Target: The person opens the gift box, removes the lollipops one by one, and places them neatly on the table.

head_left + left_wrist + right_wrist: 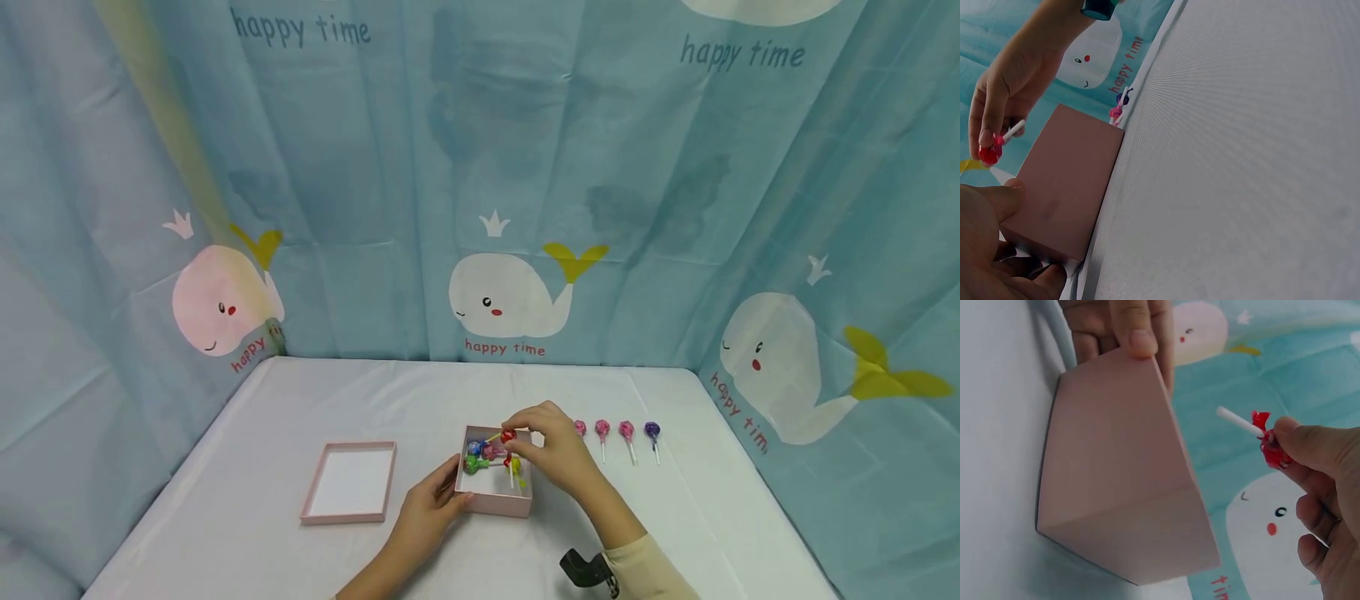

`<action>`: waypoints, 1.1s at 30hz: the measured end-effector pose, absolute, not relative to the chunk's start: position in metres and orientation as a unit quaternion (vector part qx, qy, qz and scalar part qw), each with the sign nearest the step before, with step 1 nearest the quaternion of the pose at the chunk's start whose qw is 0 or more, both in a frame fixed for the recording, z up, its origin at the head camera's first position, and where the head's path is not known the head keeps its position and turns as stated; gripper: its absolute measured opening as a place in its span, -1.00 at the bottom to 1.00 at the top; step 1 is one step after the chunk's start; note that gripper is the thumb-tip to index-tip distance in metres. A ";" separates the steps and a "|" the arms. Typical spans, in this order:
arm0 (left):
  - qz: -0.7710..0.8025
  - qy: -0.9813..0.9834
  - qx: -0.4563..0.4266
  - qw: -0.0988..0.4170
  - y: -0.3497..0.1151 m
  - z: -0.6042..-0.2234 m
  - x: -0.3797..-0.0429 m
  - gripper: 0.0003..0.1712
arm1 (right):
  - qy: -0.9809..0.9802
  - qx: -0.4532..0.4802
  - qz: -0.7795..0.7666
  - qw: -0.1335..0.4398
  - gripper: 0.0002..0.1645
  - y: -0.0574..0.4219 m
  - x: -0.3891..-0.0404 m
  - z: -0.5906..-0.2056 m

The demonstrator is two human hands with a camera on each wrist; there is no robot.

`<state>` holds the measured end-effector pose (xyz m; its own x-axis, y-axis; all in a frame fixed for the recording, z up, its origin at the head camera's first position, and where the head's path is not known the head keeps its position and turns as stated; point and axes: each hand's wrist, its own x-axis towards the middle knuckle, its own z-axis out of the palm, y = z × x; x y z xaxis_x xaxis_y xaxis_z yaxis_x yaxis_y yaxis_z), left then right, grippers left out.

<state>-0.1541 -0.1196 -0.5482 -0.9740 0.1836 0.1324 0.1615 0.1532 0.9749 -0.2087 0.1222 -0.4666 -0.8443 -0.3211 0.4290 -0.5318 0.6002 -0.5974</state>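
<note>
A red-wrapped lollipop (1274, 450) with a white stick is pinched by its head between the thumb and fingers of my right hand (553, 446), just above the open pink box (495, 503). My left hand (429, 515) grips the box's left side, its thumb (1141, 341) on the wall in the right wrist view. Inside the box lie several lollipops, among them a blue one (475, 448), a green one (471, 464) and a yellow one (515, 467). In the left wrist view the box (1066, 181) hides its contents.
To the left on the white tablecloth (420, 400) lies the pink box lid (348, 517), inner side up. Right of the box a row holds pink lollipops (626, 430) and a purple one (652, 431). A whale-print curtain (375, 292) stands behind the table.
</note>
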 end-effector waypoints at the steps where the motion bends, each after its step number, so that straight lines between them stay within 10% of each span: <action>1: 0.641 0.759 0.114 0.009 -0.119 -0.548 -0.154 -0.10 | -0.883 0.237 0.378 0.142 -0.75 0.125 -0.207 -0.465; 33: 0.628 0.769 0.115 0.011 -0.121 -0.548 -0.153 -0.10 | -0.876 0.201 0.416 0.139 -0.69 0.197 -0.204 -0.503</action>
